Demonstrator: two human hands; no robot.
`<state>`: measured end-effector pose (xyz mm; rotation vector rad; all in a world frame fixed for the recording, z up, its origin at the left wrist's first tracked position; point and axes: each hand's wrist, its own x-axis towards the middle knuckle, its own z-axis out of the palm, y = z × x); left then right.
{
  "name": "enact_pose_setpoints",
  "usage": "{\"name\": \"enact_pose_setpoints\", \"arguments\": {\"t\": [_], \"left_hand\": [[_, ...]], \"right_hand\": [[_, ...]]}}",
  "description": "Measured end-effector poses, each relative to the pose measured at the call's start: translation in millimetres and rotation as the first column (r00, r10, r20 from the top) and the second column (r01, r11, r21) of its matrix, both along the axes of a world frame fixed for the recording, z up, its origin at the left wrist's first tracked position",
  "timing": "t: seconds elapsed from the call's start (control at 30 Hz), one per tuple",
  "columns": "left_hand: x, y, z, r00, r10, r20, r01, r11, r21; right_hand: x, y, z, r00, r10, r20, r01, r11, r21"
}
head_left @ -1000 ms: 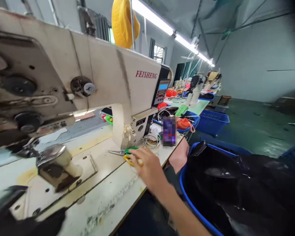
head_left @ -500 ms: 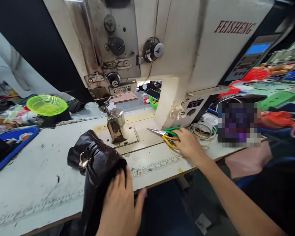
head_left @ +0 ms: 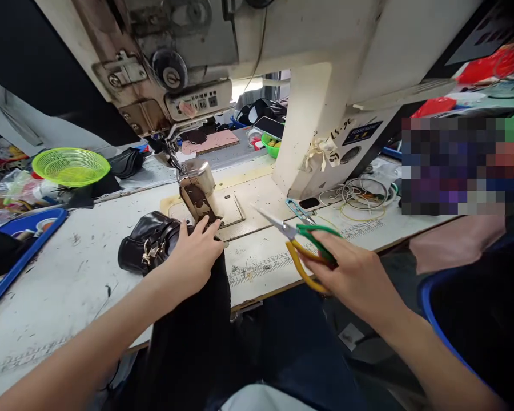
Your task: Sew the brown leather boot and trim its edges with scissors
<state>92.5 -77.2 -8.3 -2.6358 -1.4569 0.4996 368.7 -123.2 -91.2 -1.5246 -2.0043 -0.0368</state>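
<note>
Head view: left hand [head_left: 195, 251] lies flat, fingers spread, pinning the black bag [head_left: 148, 245] on the surface [head_left: 60, 285] beside the sewing machine post [head_left: 197, 185]. Right hand [head_left: 353, 274], grip closed through the handles, holds scissors [head_left: 302, 242] aloft, blades shut, pointing towards the post.

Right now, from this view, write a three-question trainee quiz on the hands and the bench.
1. True or false: the right hand holds the scissors above the table.
2. What does the left hand rest on? A) the green bowl B) the black bag C) the wire coils
3. Fill in: the scissors' blades point toward the sewing machine's metal ____.

Key
1. True.
2. B; the fingertips reach toward the post.
3. Post, which stands upright on the machine bed.
</note>
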Motion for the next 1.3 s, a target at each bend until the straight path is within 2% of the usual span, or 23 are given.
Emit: {"name": "enact_pose_setpoints", "arguments": {"t": [0.13,0.27,0.47,0.63,0.73,0.83,0.97,1.1,1.3], "left_hand": [[3,5,2.2,0.997,-0.055,-0.053,0.051,0.996,-0.076],[5,6,4.8,0.998,-0.052,-0.046,0.049,0.997,-0.067],[-2,10,7.9,0.993,-0.077,0.092,0.086,0.991,-0.098],[-15,11,11.2,0.977,-0.075,0.201,0.106,0.983,-0.147],[-18,14,11.1,0.968,-0.07,0.242,0.113,0.979,-0.168],[-18,18,11.4,0.954,-0.082,0.288,0.14,0.972,-0.187],[-22,19,17.4,0.933,-0.087,0.349,0.173,0.959,-0.224],[-26,17,24.4,0.915,-0.077,0.396,0.186,0.951,-0.246],[-32,15,24.7,0.859,-0.044,0.509,0.181,0.958,-0.224]], "right_hand": [[-8,-37,4.2,0.99,0.105,0.091,-0.078,0.962,-0.261],[-28,-46,11.4,0.959,0.138,0.249,-0.044,0.936,-0.349],[-63,-30,25.1,0.937,0.193,0.292,-0.079,0.929,-0.361],[-76,-26,21.1,0.887,0.265,0.377,-0.107,0.915,-0.39],[-81,-26,18.0,0.881,0.262,0.394,-0.108,0.922,-0.372],[-91,-23,19.5,0.885,0.248,0.395,-0.105,0.93,-0.351],[-105,-19,24.6,0.848,0.301,0.437,-0.115,0.908,-0.402],[-119,-21,28.1,0.867,0.276,0.415,-0.093,0.908,-0.409],[-143,-23,27.6,0.902,0.277,0.331,-0.104,0.884,-0.455]]}}
